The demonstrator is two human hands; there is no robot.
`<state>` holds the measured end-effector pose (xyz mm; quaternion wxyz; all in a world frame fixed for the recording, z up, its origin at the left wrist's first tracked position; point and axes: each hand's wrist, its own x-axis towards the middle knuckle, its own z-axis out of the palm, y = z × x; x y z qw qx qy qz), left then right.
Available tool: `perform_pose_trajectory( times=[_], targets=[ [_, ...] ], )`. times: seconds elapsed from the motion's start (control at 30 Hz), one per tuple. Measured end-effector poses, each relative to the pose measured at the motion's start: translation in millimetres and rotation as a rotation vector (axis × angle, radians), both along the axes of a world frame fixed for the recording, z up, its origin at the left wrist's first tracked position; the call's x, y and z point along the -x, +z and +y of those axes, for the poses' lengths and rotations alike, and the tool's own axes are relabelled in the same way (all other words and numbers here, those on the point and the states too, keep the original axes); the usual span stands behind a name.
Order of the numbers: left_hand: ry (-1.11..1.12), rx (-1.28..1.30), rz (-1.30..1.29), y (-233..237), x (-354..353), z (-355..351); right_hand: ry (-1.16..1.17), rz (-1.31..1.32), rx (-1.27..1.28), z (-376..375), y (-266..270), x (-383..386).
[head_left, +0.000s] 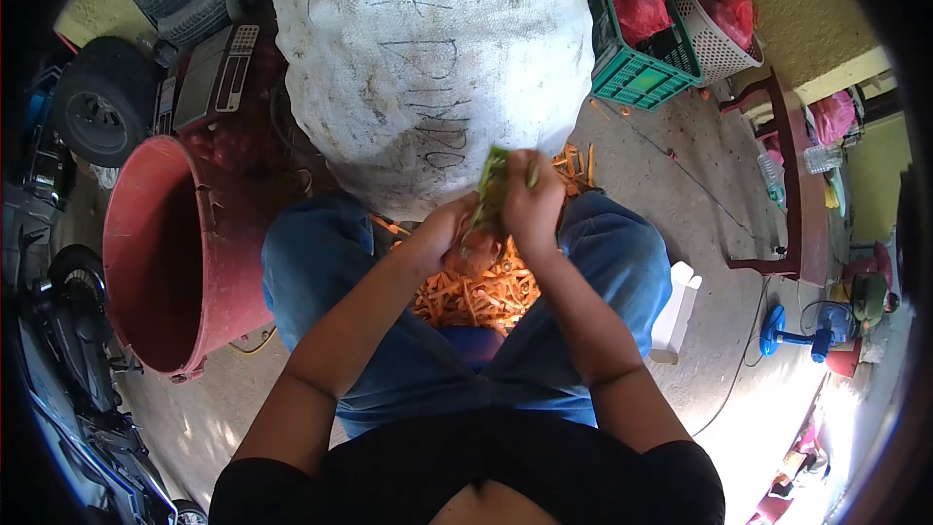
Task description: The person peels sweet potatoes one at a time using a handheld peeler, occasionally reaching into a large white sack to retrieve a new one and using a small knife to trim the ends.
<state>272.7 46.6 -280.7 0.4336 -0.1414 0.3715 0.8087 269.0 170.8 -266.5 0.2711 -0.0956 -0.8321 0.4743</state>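
Note:
A green, leafy-looking bunch [494, 187], smeared by motion, is held up between my two hands over my lap. My left hand [455, 233] closes round its lower part. Higher up, the fingers of my right hand [534, 206] are wrapped against its right side. I cannot tell exactly what the bunch is. Below the hands, a heap of thin orange strips [476, 299] lies between my knees. Just beyond stands a large, bulging white woven sack [437, 68] with dark handwriting on it.
To my left stands a big red tub [233, 253], with a scale [219, 78] and tyres [97, 102] behind. A green crate [641, 73] and a white basket [705, 44] hold red bags at the back right. A blue fan [812, 331] stands far right.

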Motion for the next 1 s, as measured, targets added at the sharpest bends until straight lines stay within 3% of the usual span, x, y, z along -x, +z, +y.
perform_pose_trajectory(
  times=[0.07,0.1,0.17,0.2,0.27,0.33,0.4,0.5,0.57,0.6,0.7,0.73,0.83,0.9,1.0],
  targets=[
    [-0.266,0.068,-0.058,4.7,-4.6,1.5,-0.215,-0.023,0.084,44.8,-17.9,30.6],
    [-0.268,0.065,-0.058,6.8,-8.1,2.4,-0.359,0.008,0.182,72.5,-29.4,46.9],
    [-0.307,0.033,0.046,10.0,-11.3,1.8,-0.513,-0.102,0.268,99.0,-4.0,48.2],
    [-0.309,-0.14,0.073,7.1,-6.7,0.4,-0.514,-0.1,0.268,96.4,3.8,47.0],
    [-0.207,-0.074,-0.022,6.4,-1.9,-0.3,-0.381,-0.03,0.527,84.6,11.2,36.8],
    [-0.113,0.017,-0.119,7.8,3.4,-1.3,-0.227,0.001,0.394,61.0,-8.8,27.7],
    [-0.078,0.029,-0.117,-0.6,8.8,1.1,-0.006,-0.106,0.203,18.9,14.0,3.5],
    [0.062,-0.013,-0.088,6.9,3.0,4.6,0.096,-0.047,0.054,-10.2,9.1,-8.9],
    [-0.209,-0.125,0.165,-10.5,3.8,-1.9,0.009,0.042,-0.043,6.2,-7.0,5.2],
    [-0.311,0.269,0.184,13.4,-0.2,3.7,-0.124,-0.018,-0.038,30.2,-16.0,20.0],
    [-0.265,0.161,0.181,0.7,-19.0,6.4,-0.578,-0.187,0.127,99.0,5.4,47.0],
    [-0.36,0.051,0.185,-3.6,-13.5,1.0,-0.583,-0.182,0.128,100.3,10.9,46.8],
    [-0.175,0.053,-0.045,9.4,-2.3,-0.7,-0.537,-0.028,0.294,92.9,14.2,36.2],
    [-0.154,0.101,-0.093,17.3,1.6,-0.8,-0.241,0.02,0.329,57.0,8.2,25.8],
    [-0.064,-0.003,-0.147,-1.3,5.6,0.0,-0.008,-0.142,0.319,14.5,15.3,5.4]
  ],
)
